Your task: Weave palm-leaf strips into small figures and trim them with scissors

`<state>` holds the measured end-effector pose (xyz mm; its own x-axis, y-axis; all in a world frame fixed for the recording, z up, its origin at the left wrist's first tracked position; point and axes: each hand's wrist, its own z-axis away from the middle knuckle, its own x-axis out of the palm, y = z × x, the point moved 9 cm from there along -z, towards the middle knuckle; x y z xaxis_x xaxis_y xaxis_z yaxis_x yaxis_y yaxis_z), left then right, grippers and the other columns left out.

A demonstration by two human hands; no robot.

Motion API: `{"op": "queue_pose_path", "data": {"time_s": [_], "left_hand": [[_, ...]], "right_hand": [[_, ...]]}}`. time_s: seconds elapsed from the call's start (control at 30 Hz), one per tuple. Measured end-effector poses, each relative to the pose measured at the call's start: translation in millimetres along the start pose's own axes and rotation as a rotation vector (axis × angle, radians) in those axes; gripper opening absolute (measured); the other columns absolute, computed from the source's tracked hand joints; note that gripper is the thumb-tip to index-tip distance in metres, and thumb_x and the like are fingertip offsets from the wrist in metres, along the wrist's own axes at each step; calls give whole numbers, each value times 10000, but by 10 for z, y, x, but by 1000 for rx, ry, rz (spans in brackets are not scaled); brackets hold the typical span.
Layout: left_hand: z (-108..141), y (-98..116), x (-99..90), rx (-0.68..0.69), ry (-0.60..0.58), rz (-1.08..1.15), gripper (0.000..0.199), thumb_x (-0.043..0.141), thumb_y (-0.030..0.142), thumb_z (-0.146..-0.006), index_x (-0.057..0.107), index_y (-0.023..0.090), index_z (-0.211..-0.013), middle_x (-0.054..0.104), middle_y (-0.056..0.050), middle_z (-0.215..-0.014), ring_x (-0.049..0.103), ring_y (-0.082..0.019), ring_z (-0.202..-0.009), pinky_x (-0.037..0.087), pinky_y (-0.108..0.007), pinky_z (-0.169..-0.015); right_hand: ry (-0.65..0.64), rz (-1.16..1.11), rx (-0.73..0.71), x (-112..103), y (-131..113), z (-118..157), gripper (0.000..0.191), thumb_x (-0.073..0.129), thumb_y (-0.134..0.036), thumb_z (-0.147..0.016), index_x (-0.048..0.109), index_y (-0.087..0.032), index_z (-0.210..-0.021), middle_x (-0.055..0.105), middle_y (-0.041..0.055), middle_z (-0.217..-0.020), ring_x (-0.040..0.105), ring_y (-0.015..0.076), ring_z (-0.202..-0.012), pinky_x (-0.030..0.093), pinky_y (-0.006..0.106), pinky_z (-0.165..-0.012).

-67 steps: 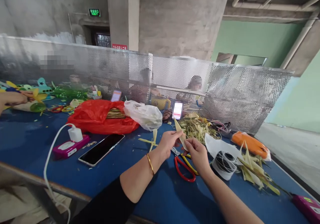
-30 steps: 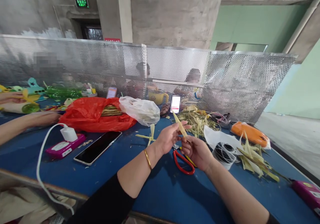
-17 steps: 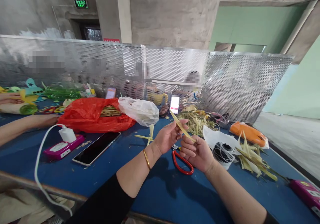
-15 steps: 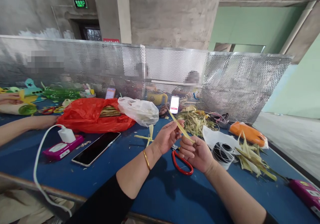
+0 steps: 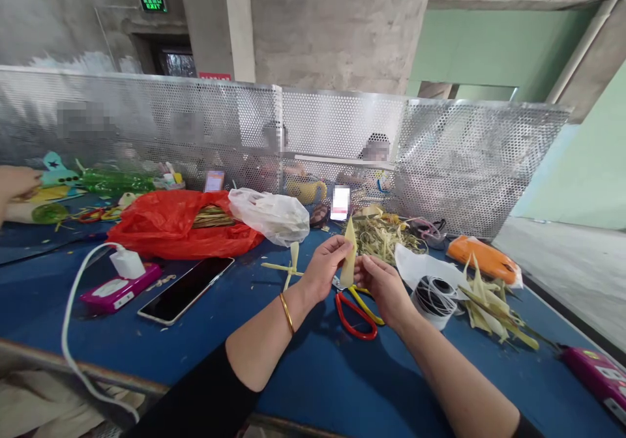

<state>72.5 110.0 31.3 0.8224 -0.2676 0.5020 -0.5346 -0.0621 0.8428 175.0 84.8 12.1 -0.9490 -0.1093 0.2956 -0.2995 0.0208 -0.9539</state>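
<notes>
Leaf strip (image 5: pixel 349 259) is held nearly upright above the bench (image 5: pixel 303 366), pinched by the left hand (image 5: pixel 327 266). Just beside it the right hand (image 5: pixel 384 287) is poised, fingers narrowly curled; whether the strip is gripped there cannot be told. Scissors (image 5: pixel 360 307) are laid below both hands.

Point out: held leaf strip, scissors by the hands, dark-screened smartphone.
Leaf strip (image 5: pixel 349 263), head view: pale face, mid-length.
Scissors (image 5: pixel 362 335), head view: red handle loop.
Smartphone (image 5: pixel 186 291), head view: middle of screen.

A grey concrete wall (image 5: pixel 337 27) rises behind perforated metal panels (image 5: pixel 469 158).
</notes>
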Motion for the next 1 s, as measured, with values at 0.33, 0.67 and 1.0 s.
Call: {"op": "queue_pose_path", "data": {"time_s": [0.33, 0.67, 1.0], "left_hand": [[24, -46, 33, -28, -51, -184, 315, 738, 417, -660, 558, 160, -676, 503, 49, -616, 431, -68, -555, 360, -188, -556], [3, -77, -238, -42, 237, -275, 239, 719, 350, -642, 576, 160, -623, 492, 52, -541, 408, -72, -471, 296, -192, -432], [-6, -197, -579, -201, 463, -104, 245, 776, 279, -627, 567, 153, -646, 568, 24, -530, 483, -64, -412, 358, -181, -418]], "right_hand": [[-38, -1, 26, 46, 0, 5, 372, 826, -441, -558, 583, -177, -658, 503, -54, -545, 423, 67, -475, 371, 217, -503], [143, 407, -194, -109, -150, 6, 296, 764, -381, -637, 549, -193, -559, 462, -62, -451, 391, 101, -474, 288, 245, -492], [-215, 211, -212, 82, -381, 83, 383, 626, -475, -783, 433, -223, -570, 326, -99, -428, 327, 82, -365, 416, 296, -565]]}}
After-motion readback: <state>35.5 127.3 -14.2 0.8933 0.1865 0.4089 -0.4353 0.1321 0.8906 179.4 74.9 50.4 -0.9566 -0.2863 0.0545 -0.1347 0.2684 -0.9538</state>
